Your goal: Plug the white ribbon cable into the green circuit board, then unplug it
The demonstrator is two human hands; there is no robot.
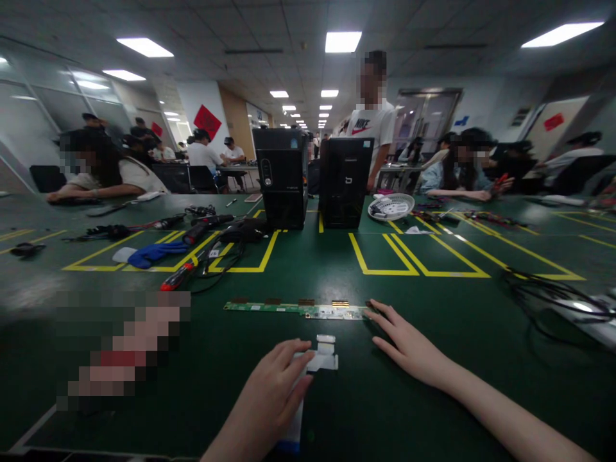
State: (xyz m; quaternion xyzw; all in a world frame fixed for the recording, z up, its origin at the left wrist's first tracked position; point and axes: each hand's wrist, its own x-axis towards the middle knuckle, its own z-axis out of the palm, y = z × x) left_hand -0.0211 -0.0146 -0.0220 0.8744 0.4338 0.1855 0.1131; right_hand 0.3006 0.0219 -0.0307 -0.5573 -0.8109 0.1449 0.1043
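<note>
A long, narrow green circuit board (pixel 269 308) lies across the green mat, with brown and gold connector strips along its far edge. My right hand (pixel 402 337) has its fingers spread, the fingertips at the board's right end. Nearer to me, my left hand (pixel 274 385) is over a white folded ribbon cable (pixel 327 361), its fingers curved and apart, touching or just above the cable's left part. Part of the cable is hidden under that hand, and a white strip with a blue end shows below it.
Two black computer towers (pixel 283 179) stand at the back centre. Left lie a red-black screwdriver (pixel 178 277), a blue glove (pixel 156 254) and cables. A white basket (pixel 391 207) is behind on the right; black cables (pixel 539 301) lie far right. A person stands behind the towers; others sit nearby.
</note>
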